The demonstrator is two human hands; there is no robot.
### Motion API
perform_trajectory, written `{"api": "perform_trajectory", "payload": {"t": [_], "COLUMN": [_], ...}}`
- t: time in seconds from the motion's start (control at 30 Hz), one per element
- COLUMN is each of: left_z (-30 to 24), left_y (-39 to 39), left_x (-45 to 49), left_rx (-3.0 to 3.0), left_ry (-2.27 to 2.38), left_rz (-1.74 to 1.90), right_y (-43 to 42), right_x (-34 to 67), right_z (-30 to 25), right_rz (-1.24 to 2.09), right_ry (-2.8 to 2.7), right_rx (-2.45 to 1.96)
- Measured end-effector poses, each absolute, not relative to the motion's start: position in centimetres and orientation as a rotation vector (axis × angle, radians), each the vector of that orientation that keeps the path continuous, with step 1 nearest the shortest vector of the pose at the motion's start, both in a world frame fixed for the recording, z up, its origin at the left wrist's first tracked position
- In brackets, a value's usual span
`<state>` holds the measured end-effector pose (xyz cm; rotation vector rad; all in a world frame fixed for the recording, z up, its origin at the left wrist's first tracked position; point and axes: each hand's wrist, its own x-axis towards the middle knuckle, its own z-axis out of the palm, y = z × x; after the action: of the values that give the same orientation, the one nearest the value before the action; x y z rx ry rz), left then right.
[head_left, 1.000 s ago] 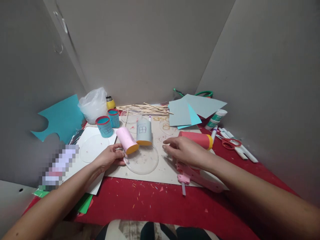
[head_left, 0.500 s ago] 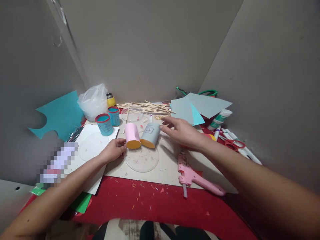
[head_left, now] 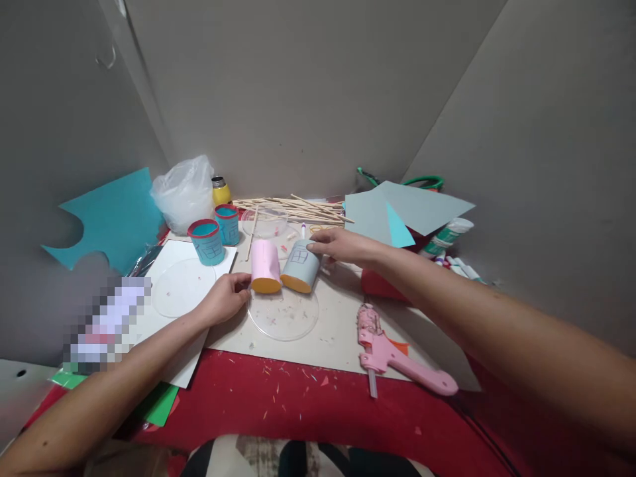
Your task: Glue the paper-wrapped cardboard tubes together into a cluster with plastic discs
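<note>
A pink paper tube (head_left: 265, 258) and a grey paper tube (head_left: 304, 265) lie side by side, their flat yellow ends towards me. A window-like grid is drawn on the grey one. My right hand (head_left: 345, 245) has its fingertips over the grey tube's upper right edge, gripping it there; part of that grip is hidden. My left hand (head_left: 227, 298) rests at the left side of the pink tube, thumb and fingers slightly apart, fingertips near or touching it. Just in front of the tubes is a clear round plastic disc (head_left: 283, 324) with small scraps on it.
Two blue cups (head_left: 209, 248) with red rims stand at left, near a plastic bag (head_left: 183, 192) and a yellow bottle (head_left: 220, 192). Wooden sticks (head_left: 298, 211) lie behind. A pink glue gun (head_left: 397, 364) lies at front right. Grey paper (head_left: 427, 207) and markers (head_left: 462, 268) are at right.
My right hand has moved in slightly left, from beside the grey tube to over its edge. My left hand stays beside the pink tube. The view has shifted a little.
</note>
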<state>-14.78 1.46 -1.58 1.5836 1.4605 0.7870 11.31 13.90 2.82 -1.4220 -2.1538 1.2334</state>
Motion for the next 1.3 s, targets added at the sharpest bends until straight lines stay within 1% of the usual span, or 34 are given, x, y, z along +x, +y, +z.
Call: {"api": "perform_trajectory", "payload": {"t": [0.13,0.23,0.33,0.47,0.57,0.7,0.93,1.13,1.2,1.3], "left_z": [-1.5,-1.3,-1.3,-1.4,-1.7,-1.9,-1.9,-2.4,-2.5,-2.6], "left_y": [1.7,1.6,1.3,1.1,1.3,1.8,2.5,2.2,2.2,2.3], "left_x": [-14.7,-14.6,-14.8,-15.1,-14.9,-14.6,-14.6,-14.6,-14.5,-14.4], "left_rx": [1.621,1.658,1.698,1.824,2.022,2.202,2.092,2.045,2.034,2.028], "left_ry": [1.443,1.45,1.482,1.612,1.569,1.488,1.582,1.606,1.609,1.61], "left_rz": [0.764,0.755,0.766,0.889,0.975,0.969,0.834,0.83,0.834,0.847], "right_y": [14.4,14.7,14.9,15.1,15.2,15.3,15.3,13.1,11.5,9.5], "right_x": [11.7,11.8,11.8,11.6,11.1,10.6,10.7,10.4,9.5,7.5], "right_z": [3.7,3.9,3.5,2.2,1.2,0.3,0.5,3.9,4.8,5.2], "right_rz": [1.508,1.621,1.664,1.608,1.53,1.435,1.182,0.697,0.567,0.288], "right_ry": [-2.08,-2.039,-2.013,-1.997,-2.004,-2.056,-2.228,-2.308,-2.391,-2.716], "right_rx": [-1.296,-1.248,-1.241,-1.279,-1.312,-1.312,-1.31,-1.247,-1.098,-0.754]}}
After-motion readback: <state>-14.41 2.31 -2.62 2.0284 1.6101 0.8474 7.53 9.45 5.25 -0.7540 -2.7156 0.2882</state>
